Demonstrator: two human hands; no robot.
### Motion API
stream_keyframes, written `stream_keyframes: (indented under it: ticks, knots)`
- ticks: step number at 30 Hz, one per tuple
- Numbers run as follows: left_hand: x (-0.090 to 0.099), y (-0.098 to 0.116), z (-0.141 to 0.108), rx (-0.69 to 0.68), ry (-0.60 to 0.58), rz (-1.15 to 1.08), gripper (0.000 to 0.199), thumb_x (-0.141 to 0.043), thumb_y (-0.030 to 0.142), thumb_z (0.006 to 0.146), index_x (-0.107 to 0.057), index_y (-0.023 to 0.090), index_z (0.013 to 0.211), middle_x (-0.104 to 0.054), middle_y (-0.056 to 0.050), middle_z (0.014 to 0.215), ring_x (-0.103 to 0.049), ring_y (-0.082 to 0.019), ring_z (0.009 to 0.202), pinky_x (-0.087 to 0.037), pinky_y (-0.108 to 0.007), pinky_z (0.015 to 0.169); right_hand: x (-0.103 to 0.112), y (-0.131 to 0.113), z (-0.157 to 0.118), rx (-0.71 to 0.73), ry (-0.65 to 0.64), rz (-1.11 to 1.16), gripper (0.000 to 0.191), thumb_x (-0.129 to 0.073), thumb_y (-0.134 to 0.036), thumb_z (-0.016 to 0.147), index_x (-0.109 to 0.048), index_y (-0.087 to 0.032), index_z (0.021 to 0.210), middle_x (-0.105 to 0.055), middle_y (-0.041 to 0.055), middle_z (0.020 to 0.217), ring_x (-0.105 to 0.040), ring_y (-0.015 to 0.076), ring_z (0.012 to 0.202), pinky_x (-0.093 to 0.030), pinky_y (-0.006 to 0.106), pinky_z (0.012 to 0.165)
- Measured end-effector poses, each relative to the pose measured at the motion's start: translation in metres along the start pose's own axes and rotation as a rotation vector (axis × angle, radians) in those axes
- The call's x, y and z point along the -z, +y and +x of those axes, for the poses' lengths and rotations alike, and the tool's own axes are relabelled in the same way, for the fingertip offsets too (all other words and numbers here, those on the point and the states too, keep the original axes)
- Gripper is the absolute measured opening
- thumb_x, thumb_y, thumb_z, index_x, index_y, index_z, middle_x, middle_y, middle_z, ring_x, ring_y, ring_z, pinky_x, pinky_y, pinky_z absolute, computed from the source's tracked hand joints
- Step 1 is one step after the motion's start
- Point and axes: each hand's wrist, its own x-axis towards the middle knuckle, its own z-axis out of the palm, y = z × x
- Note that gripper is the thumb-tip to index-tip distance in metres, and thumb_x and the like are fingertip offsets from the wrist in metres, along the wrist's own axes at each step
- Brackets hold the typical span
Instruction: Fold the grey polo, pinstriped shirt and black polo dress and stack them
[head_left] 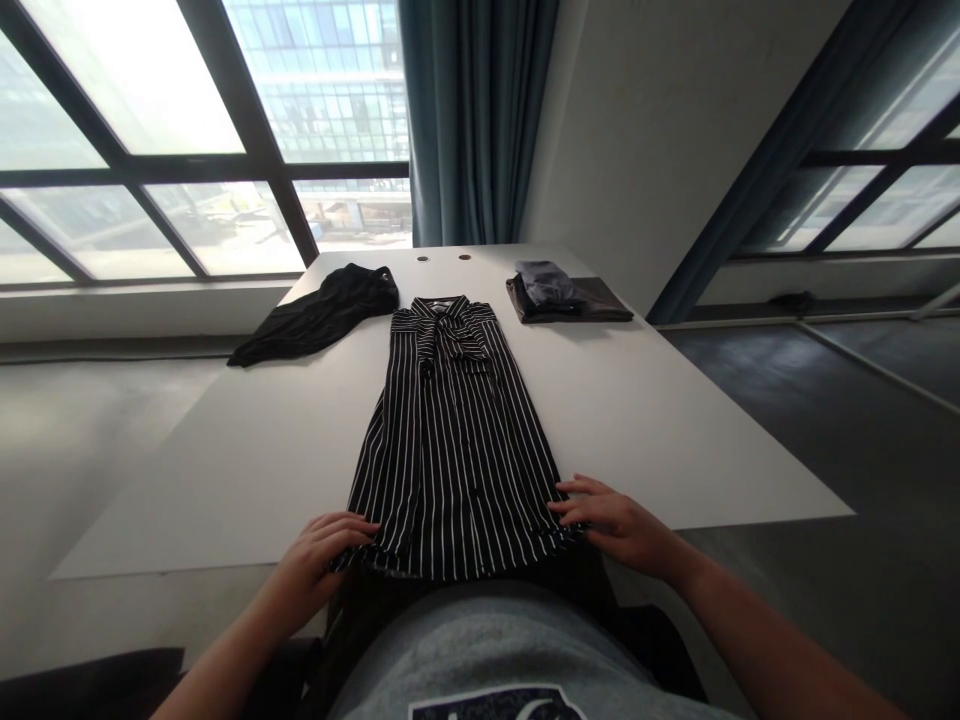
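"What are the hands doing?"
"The left hand (pixel 319 560) is curled over the hem of the striped shirt dress (pixel 454 450); the right hand (pixel 619 525) lies open on its other corner, flat on the white table (pixel 225 500)."
"And beyond?"
"A crumpled black garment (pixel 319 315), and a folded dark stack (pixel 559 300)"

Long buttoned shirt dress (pixel 454 450) flat on the rectangular table (pixel 660 430), between crumpled fabric garment (pixel 315 315) left and folded clothes (pixel 566 295) right.

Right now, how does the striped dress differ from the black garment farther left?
The striped dress lies flat; the black garment is rumpled and slanted. The dress has white stripes; the garment looks plain. The dress touches the left hand and right hand; the garment lies farther off. Both are dark cloth on the white table.
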Motion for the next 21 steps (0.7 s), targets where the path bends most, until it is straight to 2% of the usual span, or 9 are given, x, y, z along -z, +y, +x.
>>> stream_keyframes:
  ticks: [6,12,16,21]
  knots:
    - [0.004,0.004,0.007,0.118,0.047,-0.022,0.03,-0.057,0.016,0.092,-0.076,0.026,0.114,-0.08,-0.005,0.115,-0.074,-0.021,0.109,-0.058,-0.036,0.099,0.0,-0.005,0.003,-0.048,0.019,0.018,0.023,-0.058,-0.03,0.103,-0.076,-0.027,0.117,-0.074,0.0085,0.133,-0.055,0.0277,0.143,-0.032,0.062,0.126]
    - [0.001,0.0,0.017,0.258,0.119,-0.034,0.022,-0.061,0.028,0.09,-0.077,0.021,0.103,-0.08,-0.008,0.1,-0.076,-0.023,0.093,-0.062,-0.035,0.086,-0.003,-0.005,0.003,-0.059,0.074,0.013,0.021,-0.059,-0.028,0.102,-0.075,-0.025,0.114,-0.075,0.0092,0.13,-0.06,0.0269,0.138,-0.037,0.059,0.125]
    - [0.002,0.0,0.02,0.291,0.114,-0.065,0.022,-0.061,0.029,0.089,-0.076,0.022,0.103,-0.079,-0.007,0.095,-0.075,-0.023,0.089,-0.062,-0.034,0.082,-0.003,-0.003,0.003,-0.05,0.092,0.026,0.021,-0.059,-0.029,0.102,-0.075,-0.026,0.114,-0.076,0.0088,0.129,-0.061,0.0272,0.136,-0.038,0.058,0.124]
    - [0.006,-0.003,0.016,0.271,0.072,-0.103,0.02,-0.062,0.03,0.091,-0.076,0.022,0.103,-0.08,-0.008,0.102,-0.075,-0.023,0.094,-0.061,-0.035,0.088,-0.002,-0.002,0.003,-0.078,0.088,0.061,0.022,-0.059,-0.034,0.103,-0.077,-0.027,0.115,-0.077,0.0084,0.127,-0.062,0.0268,0.135,-0.038,0.057,0.125]
